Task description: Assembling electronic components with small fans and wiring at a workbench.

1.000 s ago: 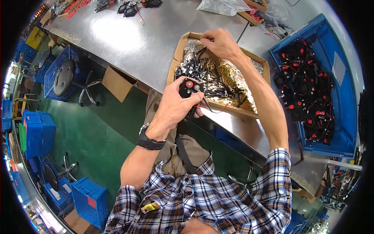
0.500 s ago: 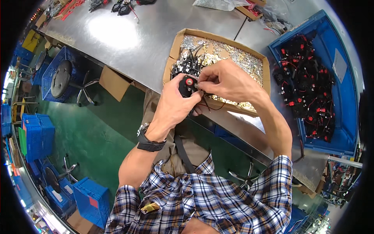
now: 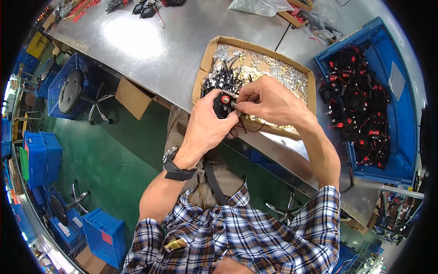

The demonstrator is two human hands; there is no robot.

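Note:
My left hand [image 3: 205, 123] is closed around a black plastic housing [image 3: 221, 108] and holds it at the near edge of a shallow cardboard tray [image 3: 312, 91]. A round red part [image 3: 225, 99] with a metal centre stands out on the housing's upper face. Thumb and fingertips of my right hand [image 3: 273, 104] pinch a small silvery metal piece [image 3: 233, 104] against the housing, just right of the red part. Whether that piece is a nut or a stud end, I cannot tell. Thin dark wires [image 3: 250, 129] hang below the housing.
Loose silver and gold-coloured hardware [image 3: 287, 73] and a bunch of black cables [image 3: 223, 75] lie in the tray. Right of it, a blue bin [image 3: 406, 150] holds many black parts with red pieces. The steel table [image 3: 182, 55] ends close to my body; stools and blue crates [image 3: 43, 155] stand left.
The housing has shifted slightly down and to the right in the picture with my hands. My right fingertips have rolled a little, and more of the silvery piece shows.

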